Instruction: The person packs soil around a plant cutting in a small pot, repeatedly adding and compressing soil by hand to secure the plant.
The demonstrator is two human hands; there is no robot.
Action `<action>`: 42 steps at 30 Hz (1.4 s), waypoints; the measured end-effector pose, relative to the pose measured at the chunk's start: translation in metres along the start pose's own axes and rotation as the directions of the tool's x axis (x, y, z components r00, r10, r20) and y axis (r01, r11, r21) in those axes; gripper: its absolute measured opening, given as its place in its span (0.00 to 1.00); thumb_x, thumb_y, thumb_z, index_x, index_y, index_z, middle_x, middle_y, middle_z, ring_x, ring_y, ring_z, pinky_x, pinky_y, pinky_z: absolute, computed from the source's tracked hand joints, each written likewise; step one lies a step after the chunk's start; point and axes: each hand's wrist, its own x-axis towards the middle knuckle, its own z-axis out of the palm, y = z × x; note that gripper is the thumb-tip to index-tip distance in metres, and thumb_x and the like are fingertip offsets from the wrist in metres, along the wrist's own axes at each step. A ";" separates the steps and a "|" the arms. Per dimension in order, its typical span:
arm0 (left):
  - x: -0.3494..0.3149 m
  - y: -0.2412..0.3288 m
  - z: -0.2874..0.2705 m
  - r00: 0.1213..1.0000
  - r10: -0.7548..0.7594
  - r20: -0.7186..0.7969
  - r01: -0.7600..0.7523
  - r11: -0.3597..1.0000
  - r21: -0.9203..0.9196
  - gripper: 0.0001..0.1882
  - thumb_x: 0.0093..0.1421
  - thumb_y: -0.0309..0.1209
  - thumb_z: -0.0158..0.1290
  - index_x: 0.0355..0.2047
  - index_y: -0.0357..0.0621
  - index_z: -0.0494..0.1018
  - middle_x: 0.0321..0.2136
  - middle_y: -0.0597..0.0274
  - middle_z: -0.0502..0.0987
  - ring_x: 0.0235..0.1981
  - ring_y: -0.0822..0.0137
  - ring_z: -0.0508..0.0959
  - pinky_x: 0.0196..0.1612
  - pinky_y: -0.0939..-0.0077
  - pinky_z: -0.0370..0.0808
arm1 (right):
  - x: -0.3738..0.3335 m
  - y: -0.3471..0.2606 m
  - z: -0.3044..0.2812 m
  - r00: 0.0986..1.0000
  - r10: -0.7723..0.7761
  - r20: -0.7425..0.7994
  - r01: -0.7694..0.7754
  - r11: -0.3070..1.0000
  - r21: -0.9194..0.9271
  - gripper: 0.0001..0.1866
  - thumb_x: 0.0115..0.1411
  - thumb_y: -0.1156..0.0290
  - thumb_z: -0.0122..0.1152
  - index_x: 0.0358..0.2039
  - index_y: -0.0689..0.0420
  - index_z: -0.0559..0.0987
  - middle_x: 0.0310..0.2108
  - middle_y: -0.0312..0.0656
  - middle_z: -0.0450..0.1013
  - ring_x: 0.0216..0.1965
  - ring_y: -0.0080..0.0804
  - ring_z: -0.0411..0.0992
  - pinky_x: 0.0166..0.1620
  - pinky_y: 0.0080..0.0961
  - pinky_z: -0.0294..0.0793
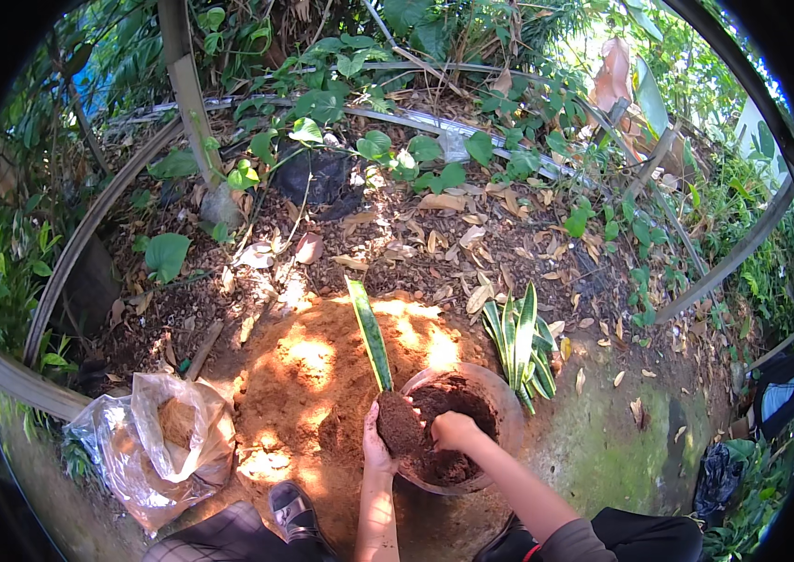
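My left hand (377, 448) is wrapped round the side of a rounded mass of dark soil (400, 426); whether a pot or bag lies under it is hidden. One upright snake plant leaf (370, 335), green with yellow edges, rises from that soil. Just right of it, my right hand (454, 432) is down in a clear round basin (509, 412) of dark potting soil (453, 398). Its fingers curl into the soil, with their tips hidden. More snake plant leaves (521, 342) lie in a bunch beyond the basin's right rim.
A mound of orange-brown soil (294, 375) spreads behind and left of the basin. At left sits a clear plastic bag (168, 450) with brown material inside. My sandalled foot (296, 515) is near the mound. Dry leaves (472, 236), vines and bent rails (102, 220) lie farther back.
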 end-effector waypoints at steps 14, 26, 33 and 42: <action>0.000 0.002 0.004 1.000 -0.018 0.016 0.018 1.000 -0.026 0.24 0.67 0.48 0.39 0.47 0.39 0.69 0.40 0.52 0.77 0.39 0.57 0.79 0.41 0.55 0.80 | -0.062 0.035 -0.078 0.831 0.293 -0.473 -0.082 0.906 0.415 0.07 0.47 0.75 0.67 0.30 0.57 0.84 0.27 0.43 0.79 0.30 0.35 0.78 0.36 0.30 0.77; 0.007 -0.003 -0.005 1.000 0.004 -0.022 -0.005 1.000 -0.027 0.25 0.66 0.48 0.40 0.53 0.44 0.67 0.39 0.50 0.78 0.36 0.54 0.80 0.39 0.54 0.79 | -0.130 0.033 -0.133 0.711 0.251 -0.656 0.602 0.264 0.754 0.07 0.51 0.80 0.69 0.31 0.63 0.81 0.37 0.41 0.76 0.37 0.27 0.76 0.44 0.24 0.76; 0.006 -0.003 -0.006 0.999 -0.033 -0.039 0.032 0.999 -0.037 0.26 0.65 0.50 0.40 0.49 0.41 0.69 0.39 0.51 0.78 0.36 0.54 0.80 0.38 0.53 0.79 | -0.187 0.048 -0.157 0.463 0.483 -0.743 0.748 0.237 0.620 0.07 0.55 0.81 0.63 0.32 0.60 0.74 0.32 0.41 0.77 0.35 0.29 0.78 0.41 0.22 0.77; 0.006 -0.001 -0.004 1.000 -0.007 -0.028 0.006 1.000 -0.017 0.26 0.65 0.50 0.41 0.55 0.48 0.67 0.40 0.52 0.78 0.36 0.55 0.79 0.39 0.54 0.79 | -0.176 0.108 -0.074 0.580 0.549 -0.602 0.302 0.542 0.785 0.07 0.51 0.82 0.65 0.31 0.60 0.78 0.25 0.37 0.77 0.25 0.23 0.75 0.26 0.19 0.73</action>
